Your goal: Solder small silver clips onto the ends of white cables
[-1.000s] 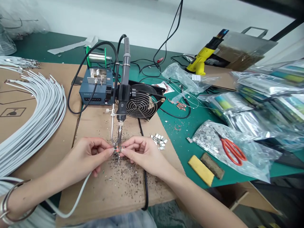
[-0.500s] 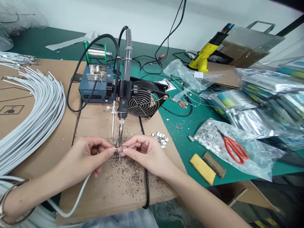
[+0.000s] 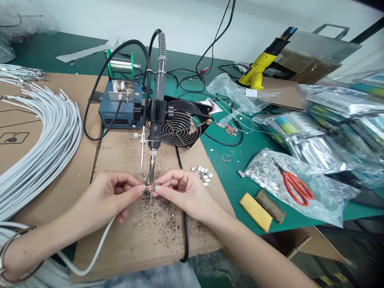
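Note:
Between thumb and finger, my left hand [image 3: 115,196] pinches the end of a white cable [image 3: 100,248], whose thin wires meet a small part under the iron. My right hand [image 3: 183,194] pinches a small metal USB connector [image 3: 155,186] from the other side; fingertips hide most of it. The soldering iron [image 3: 155,134] is clamped upright in a stand, its tip pointing down at the joint between my hands. A thin metal solder feed tube [image 3: 142,160] runs beside the iron and bends towards its tip. Dark solder specks lie on the cardboard [image 3: 120,156] below.
Behind stand a blue solder feeder [image 3: 120,112] with a solder spool [image 3: 121,66] and a black fan [image 3: 180,128]. Loose connectors [image 3: 203,175] lie near my right hand. At right are red-handled cutters [image 3: 297,188] on a bag, a yellow sponge [image 3: 256,212] and a heat gun [image 3: 261,66]. White cables [image 3: 54,152] are bundled at left.
The view has shifted very slightly. Both hands keep their pinch at the iron's tip, with no clear movement of the cable or the connector.

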Action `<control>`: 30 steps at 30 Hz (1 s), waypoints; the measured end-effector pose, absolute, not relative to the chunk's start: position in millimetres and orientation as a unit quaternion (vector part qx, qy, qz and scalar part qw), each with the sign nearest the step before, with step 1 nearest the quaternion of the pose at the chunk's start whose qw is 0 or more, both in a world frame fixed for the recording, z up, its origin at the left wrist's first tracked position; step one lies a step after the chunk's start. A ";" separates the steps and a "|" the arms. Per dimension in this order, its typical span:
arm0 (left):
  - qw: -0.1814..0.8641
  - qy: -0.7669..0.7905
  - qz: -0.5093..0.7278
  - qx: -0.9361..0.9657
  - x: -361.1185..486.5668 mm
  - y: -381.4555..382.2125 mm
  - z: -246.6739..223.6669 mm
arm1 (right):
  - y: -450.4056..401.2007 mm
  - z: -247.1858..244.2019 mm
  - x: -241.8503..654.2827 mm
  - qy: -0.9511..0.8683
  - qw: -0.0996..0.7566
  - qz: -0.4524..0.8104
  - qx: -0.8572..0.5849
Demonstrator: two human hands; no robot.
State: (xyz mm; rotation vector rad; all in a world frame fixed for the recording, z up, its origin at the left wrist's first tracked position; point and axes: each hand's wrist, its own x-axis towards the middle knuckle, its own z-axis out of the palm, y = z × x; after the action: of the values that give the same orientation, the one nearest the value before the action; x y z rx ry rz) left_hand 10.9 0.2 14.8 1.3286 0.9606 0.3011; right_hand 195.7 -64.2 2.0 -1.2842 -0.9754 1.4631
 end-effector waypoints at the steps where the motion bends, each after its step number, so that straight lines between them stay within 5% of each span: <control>1: 0.673 0.425 0.135 0.590 10.6 0.0 15.1 | -64.4 2.4 195.8 -0.400 0.465 0.596 -0.519; 30: 0.680 0.445 0.084 0.576 9.7 -12.0 17.0 | -85.4 15.3 198.4 -0.447 0.438 0.608 -0.488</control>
State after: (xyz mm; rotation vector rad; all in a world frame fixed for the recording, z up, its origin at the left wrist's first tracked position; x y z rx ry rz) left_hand 9.7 -12.0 17.0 1.2937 0.9989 0.1889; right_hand 198.4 -85.4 15.3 -1.2131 -1.1124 1.5123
